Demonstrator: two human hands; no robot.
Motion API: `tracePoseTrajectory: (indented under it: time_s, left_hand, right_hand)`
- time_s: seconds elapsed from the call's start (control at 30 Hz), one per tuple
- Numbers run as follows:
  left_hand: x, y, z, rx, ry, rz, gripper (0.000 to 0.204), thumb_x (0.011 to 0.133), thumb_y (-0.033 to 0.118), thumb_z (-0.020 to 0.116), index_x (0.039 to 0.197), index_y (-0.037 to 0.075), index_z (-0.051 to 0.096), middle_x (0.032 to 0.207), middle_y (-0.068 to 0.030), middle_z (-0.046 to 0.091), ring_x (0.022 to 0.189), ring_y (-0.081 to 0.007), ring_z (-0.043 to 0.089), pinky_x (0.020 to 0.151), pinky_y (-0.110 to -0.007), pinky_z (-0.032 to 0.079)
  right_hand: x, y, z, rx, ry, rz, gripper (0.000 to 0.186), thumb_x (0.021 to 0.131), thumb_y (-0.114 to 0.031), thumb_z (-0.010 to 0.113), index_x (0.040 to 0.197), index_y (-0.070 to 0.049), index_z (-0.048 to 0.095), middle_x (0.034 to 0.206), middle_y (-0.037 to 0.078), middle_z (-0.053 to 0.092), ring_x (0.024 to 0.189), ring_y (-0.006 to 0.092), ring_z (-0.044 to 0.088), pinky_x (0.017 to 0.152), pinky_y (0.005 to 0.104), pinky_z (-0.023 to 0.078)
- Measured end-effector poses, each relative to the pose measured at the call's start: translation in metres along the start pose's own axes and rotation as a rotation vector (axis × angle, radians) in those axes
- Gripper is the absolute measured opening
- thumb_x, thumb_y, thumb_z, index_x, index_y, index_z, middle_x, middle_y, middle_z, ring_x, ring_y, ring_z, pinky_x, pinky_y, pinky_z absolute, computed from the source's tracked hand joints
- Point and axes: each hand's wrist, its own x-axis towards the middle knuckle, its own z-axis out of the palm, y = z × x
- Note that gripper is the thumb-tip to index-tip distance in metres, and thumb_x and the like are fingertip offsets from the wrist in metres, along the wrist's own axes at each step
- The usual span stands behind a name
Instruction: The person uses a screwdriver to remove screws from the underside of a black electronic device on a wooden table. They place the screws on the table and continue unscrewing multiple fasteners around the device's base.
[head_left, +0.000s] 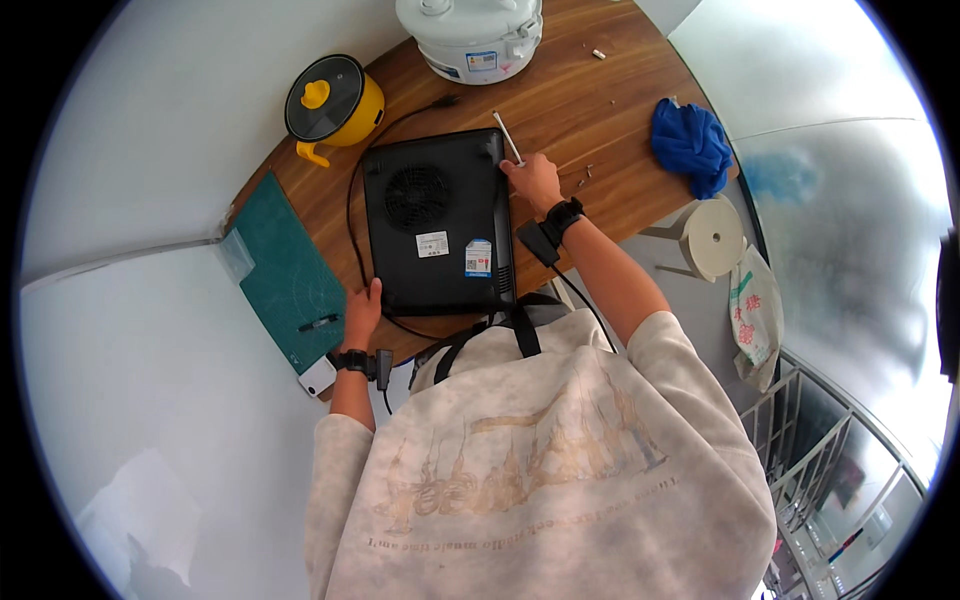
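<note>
A black induction cooker (440,205) lies upside down on the wooden table, its round fan grille and stickered underside facing up. My left hand (362,310) is closed on its near left edge, thumb on top, with the other fingers mostly hidden. In my right hand (535,182) is a screwdriver (508,136), its shaft pointing away and slightly left beside the cooker's far right corner. That hand's thumb side touches the cooker's right edge. A black power cord (352,215) runs around the cooker's left side, its plug on the table beyond it.
Small screws (587,175) lie right of my right hand. A yellow pot (350,105) and a white lidded cooker (478,45) stand at the back. A green mat (285,270) with a black pen is at left, a blue cloth (692,145) at right, and a stool (712,238) beyond the table edge.
</note>
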Motion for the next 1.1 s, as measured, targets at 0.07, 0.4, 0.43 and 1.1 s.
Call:
tracePoseTrajectory:
  time_s: [0.07,0.4,0.43,1.1]
  left_hand:
    - [-0.003,-0.013,0.003,0.006,-0.029,0.014,0.073,0.101,0.056,0.036,0.096,-0.009,0.069,0.099,-0.0346,0.063,0.105,-0.0514,0.053,0.098,-0.052,0.039]
    - [-0.032,0.003,-0.007,-0.073,-0.111,-0.078,0.081,0.099,0.063,0.032,0.092,-0.009,0.068,0.092,-0.0376,0.061,0.098,-0.0526,0.056,0.091,-0.054,0.043]
    - [-0.033,-0.001,-0.004,-0.057,-0.109,-0.090,0.081,0.099,0.063,0.032,0.093,-0.009,0.068,0.095,-0.0375,0.061,0.100,-0.0524,0.056,0.092,-0.053,0.043]
    - [-0.063,0.036,-0.017,-0.218,0.090,0.172,0.016,0.092,0.017,0.063,0.103,0.005,0.061,0.097,-0.0140,0.062,0.085,-0.0333,0.064,0.075,-0.041,0.053]
  right_hand:
    - [-0.007,-0.004,-0.006,0.250,-0.195,0.048,0.035,0.087,-0.029,0.070,0.106,-0.001,0.070,0.085,0.015,0.071,0.076,0.0223,0.070,0.068,0.0348,0.055]
    - [-0.021,0.064,-0.028,-0.259,0.139,-0.246,0.034,0.087,-0.027,0.065,0.117,-0.014,0.066,0.094,0.019,0.071,0.091,0.0376,0.068,0.075,0.0470,0.054]
    - [-0.027,0.066,-0.041,-0.296,0.222,-0.177,0.031,0.086,-0.029,0.065,0.114,-0.016,0.067,0.097,0.020,0.071,0.095,0.0415,0.066,0.078,0.0500,0.053]
    - [0.000,0.079,-0.081,-0.378,0.424,-0.125,0.021,0.082,-0.031,0.070,0.094,-0.014,0.074,0.094,0.016,0.071,0.094,0.0373,0.066,0.078,0.0476,0.053]
